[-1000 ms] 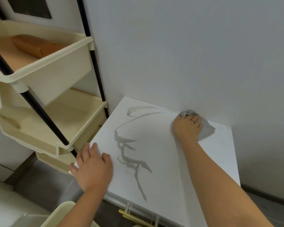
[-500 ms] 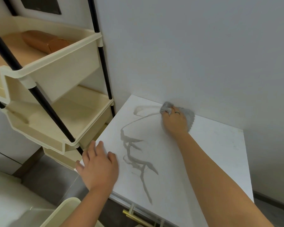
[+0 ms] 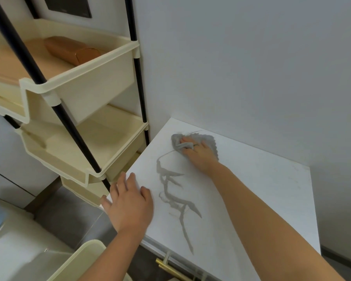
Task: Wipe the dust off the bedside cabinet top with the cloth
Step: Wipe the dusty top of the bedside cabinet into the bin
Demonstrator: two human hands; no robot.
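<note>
While the grey cloth [image 3: 193, 141] lies bunched at the upper middle of the white cabinet top [image 3: 261, 191], the right hand [image 3: 201, 155] presses it flat with fingers curled into its folds. The left hand [image 3: 130, 203] rests spread and empty on the lower-left edge. Grey streaks [image 3: 170, 191] remain mid-frame; a damp pass may smear them, or the cloth could brush the wall [image 3: 241, 67] or the cream shelf rack [image 3: 79, 102] at left.

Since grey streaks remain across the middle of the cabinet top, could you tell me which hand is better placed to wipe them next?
Right. The right hand already presses the cloth just above the streaks; the left hand lies flat, empty, at the cabinet top edge.
</note>
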